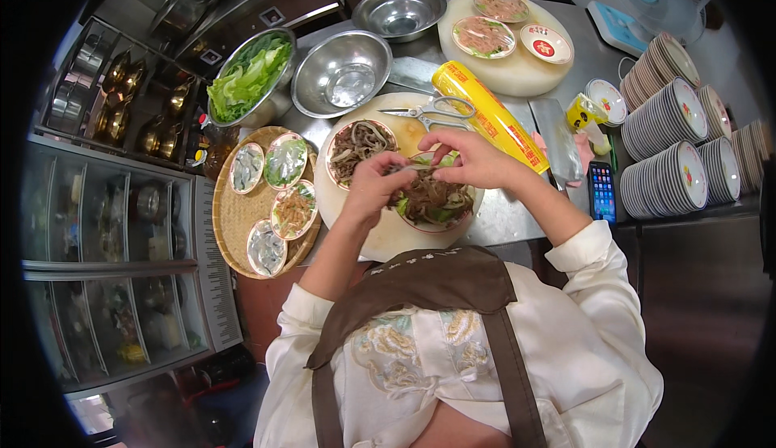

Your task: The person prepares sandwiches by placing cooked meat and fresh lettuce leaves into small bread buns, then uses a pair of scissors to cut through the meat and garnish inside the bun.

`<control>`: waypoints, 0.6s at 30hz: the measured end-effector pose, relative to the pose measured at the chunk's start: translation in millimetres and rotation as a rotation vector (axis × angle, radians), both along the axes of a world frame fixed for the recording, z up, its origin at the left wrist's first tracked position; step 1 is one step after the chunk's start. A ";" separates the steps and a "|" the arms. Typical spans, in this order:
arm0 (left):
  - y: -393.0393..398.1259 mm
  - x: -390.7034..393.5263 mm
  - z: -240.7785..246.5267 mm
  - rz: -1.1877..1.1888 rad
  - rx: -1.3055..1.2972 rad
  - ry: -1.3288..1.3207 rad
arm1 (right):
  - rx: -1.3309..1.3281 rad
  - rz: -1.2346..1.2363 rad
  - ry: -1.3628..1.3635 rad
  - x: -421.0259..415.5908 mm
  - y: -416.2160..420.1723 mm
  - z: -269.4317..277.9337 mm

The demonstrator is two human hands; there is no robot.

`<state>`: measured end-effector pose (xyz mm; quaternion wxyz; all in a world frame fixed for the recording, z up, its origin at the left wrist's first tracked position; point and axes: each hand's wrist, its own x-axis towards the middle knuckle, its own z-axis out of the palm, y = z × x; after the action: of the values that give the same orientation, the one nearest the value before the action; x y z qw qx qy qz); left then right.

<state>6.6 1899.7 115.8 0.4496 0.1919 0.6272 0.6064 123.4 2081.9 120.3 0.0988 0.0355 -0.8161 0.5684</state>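
Observation:
My left hand point(376, 184) and my right hand point(470, 158) meet over a plate near the front of a round white chopping board point(345, 230). Their fingertips pinch some dark brown food strips, perhaps shredded meat or offal. On that plate, a heap of the same strips point(438, 201) lies over green lettuce point(418, 216); my fingers partly hide its far side. Just beyond my left hand, a second plate of brown strips point(362, 145) sits on the board. Kitchen scissors point(427, 113) rest behind my hands, beside a yellow roll of cling film point(491, 118).
A bamboo tray point(229, 218) at left holds several film-covered plates. Behind stand steel bowls point(342, 75) and a bowl of lettuce point(251, 75). Another round board point(506, 75) bears plates. A cleaver point(556, 139), phone point(602, 190) and plate stacks point(664, 178) lie right.

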 end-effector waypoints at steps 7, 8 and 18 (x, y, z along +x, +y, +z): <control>-20.2 -7.8 42.6 0.068 -0.107 0.365 | -0.062 0.083 -0.337 12.1 27.9 -15.8; -19.4 -7.7 44.0 0.066 -0.137 0.430 | -0.143 0.101 -0.284 10.9 35.7 -34.0; -9.0 -7.5 12.7 -0.047 -0.188 0.463 | 0.841 -0.387 -0.036 -51.0 51.0 -77.2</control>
<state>-0.9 1890.7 128.6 0.3239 0.2976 0.7624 0.4746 72.4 2132.9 43.1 0.1660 -0.0904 -0.9689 0.1596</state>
